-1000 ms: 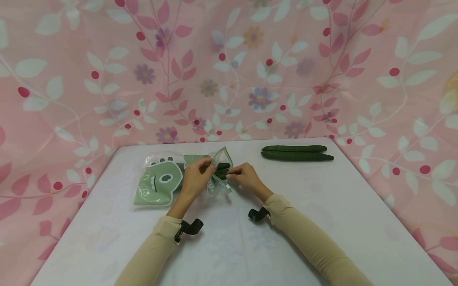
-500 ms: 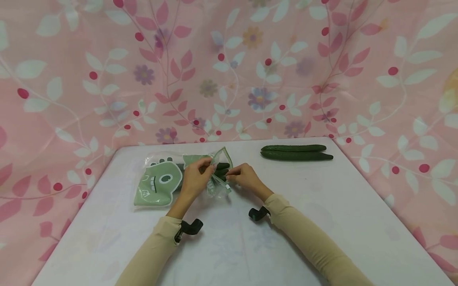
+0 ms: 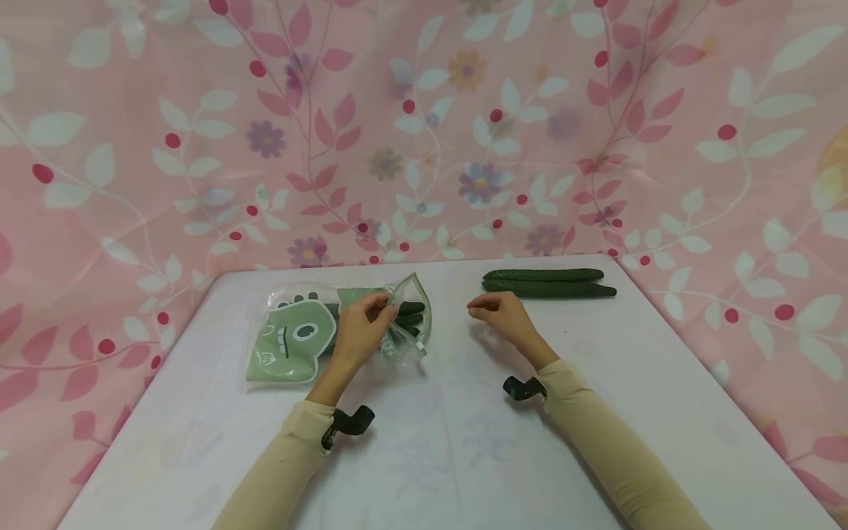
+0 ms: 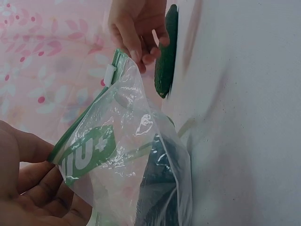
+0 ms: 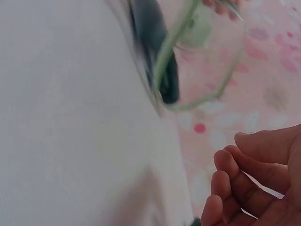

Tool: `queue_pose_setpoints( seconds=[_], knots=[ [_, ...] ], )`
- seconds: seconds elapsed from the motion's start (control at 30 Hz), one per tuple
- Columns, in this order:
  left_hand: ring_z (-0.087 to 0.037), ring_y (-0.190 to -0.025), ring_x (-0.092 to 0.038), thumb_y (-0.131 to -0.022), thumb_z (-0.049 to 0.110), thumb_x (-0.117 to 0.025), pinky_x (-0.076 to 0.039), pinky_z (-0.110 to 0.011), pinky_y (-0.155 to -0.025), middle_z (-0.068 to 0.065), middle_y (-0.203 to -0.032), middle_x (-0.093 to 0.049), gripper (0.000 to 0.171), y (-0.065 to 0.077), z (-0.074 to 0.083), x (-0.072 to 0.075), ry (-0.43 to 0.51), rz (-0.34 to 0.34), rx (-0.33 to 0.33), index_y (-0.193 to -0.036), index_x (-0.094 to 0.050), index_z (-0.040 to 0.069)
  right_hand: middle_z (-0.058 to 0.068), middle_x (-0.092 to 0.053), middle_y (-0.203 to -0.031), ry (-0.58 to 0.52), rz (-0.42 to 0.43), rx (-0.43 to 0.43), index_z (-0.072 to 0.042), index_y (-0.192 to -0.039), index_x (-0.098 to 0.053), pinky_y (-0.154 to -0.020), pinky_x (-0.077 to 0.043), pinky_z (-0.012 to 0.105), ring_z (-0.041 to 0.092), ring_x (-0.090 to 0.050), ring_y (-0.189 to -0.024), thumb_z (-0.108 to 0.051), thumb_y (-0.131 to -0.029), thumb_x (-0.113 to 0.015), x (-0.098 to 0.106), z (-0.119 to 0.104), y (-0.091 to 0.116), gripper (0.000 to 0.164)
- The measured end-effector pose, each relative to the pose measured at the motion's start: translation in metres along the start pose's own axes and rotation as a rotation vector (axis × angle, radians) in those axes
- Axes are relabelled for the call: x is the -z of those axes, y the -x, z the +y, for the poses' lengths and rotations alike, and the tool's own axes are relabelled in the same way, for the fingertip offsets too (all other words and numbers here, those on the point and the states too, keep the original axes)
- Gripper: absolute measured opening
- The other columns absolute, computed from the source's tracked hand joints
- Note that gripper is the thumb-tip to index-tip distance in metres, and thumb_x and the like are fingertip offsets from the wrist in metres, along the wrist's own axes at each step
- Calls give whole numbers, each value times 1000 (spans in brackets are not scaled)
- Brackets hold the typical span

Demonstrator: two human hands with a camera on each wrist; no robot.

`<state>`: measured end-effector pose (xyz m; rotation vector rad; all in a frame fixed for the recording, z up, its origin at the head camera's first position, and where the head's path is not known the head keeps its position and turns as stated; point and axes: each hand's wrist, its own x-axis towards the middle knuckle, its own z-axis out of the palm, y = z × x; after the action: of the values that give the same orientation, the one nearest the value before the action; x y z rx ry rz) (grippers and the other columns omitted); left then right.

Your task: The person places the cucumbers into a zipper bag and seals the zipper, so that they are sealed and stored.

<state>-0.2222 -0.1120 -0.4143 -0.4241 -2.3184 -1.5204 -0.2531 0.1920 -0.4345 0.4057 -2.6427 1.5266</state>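
A clear zip bag with a green cartoon print lies at the left of the table, its mouth facing right and standing open. Several dark green cucumbers lie inside, their ends showing at the mouth. My left hand pinches the bag's green zip rim between thumb and forefinger. A white slider sits at one end of that rim. My right hand hovers to the right of the mouth, holding nothing, its fingers loosely bent. Two more cucumbers lie side by side beyond it.
A white cloth covers the table. Behind it hangs a pink curtain with leaves and flowers. Each wrist carries a black camera, the left camera and the right camera.
My right hand has left the bag's mouth and moved to the right, toward the two loose cucumbers. The mouth spreads wider now. My left hand keeps its pinch in the same place.
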Motion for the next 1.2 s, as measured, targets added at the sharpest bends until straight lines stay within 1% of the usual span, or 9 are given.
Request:
queue_pose_setpoints(
  seconds=[0.23,0.4,0.53,0.67,0.77,0.83,0.97,1.07,1.2],
  knots=[
    [-20,-81,-67,-98,14,-73,-52,-32,-72,-5,-93,-73,19,0,1,1,12,-2,14,-114,-77,4,11,-75,-107,-47,85,-51,-4,-116,-77,-83,-54,47,34,-66,-100,-20,-101,-72,42,10,4,22],
    [-20,-81,-67,-98,14,-72,-52,-32,-73,-5,-93,-73,19,0,0,2,5,-2,21,-114,-77,4,16,-75,-110,-54,131,-79,1,-119,-75,-86,-54,48,34,-66,-102,-22,-101,-72,63,13,5,28],
    [-20,-81,-67,-98,14,-72,-52,-33,-73,-5,-93,-73,19,-1,-1,1,5,-5,22,-114,-77,4,17,-74,-113,9,164,-82,2,-121,-74,-86,-54,51,34,-67,-103,-21,-102,-70,77,22,5,30],
    [-19,-81,-67,-99,14,-72,-53,-33,-73,-5,-93,-73,20,-1,-2,2,10,-11,23,-115,-77,4,18,-74,-114,130,183,-43,0,-123,-74,-86,-52,55,37,-67,-104,-20,-103,-68,92,35,5,29],
    [-20,-81,-67,-99,15,-72,-52,-33,-72,-5,-93,-73,22,-2,0,3,18,-12,23,-117,-76,4,20,-73,-114,212,216,-16,0,-122,-74,-86,-50,55,38,-66,-105,-20,-104,-67,104,46,5,28],
    [-20,-81,-67,-99,15,-72,-52,-31,-71,-5,-93,-73,22,-2,1,4,19,-9,24,-117,-76,4,21,-73,-114,236,259,-9,1,-122,-74,-87,-49,56,40,-65,-107,-19,-104,-66,110,51,5,27],
    [-20,-80,-66,-99,14,-72,-52,-30,-70,-5,-92,-72,21,-3,2,5,19,-9,21,-116,-76,4,23,-72,-116,259,341,-34,1,-122,-74,-93,-46,60,44,-62,-113,-18,-105,-64,122,60,9,27],
    [-20,-79,-66,-99,14,-72,-52,-30,-70,-6,-91,-72,21,-2,2,4,18,-15,22,-116,-76,3,24,-71,-117,284,368,-53,1,-123,-73,-98,-42,62,45,-60,-118,-17,-106,-62,131,69,14,28],
    [-20,-79,-66,-99,15,-72,-52,-30,-70,-6,-92,-72,22,-1,2,4,16,-15,19,-116,-76,2,26,-71,-117,337,390,-50,3,-123,-71,-101,-39,62,46,-59,-118,-17,-105,-61,141,80,20,28]
  ],
)
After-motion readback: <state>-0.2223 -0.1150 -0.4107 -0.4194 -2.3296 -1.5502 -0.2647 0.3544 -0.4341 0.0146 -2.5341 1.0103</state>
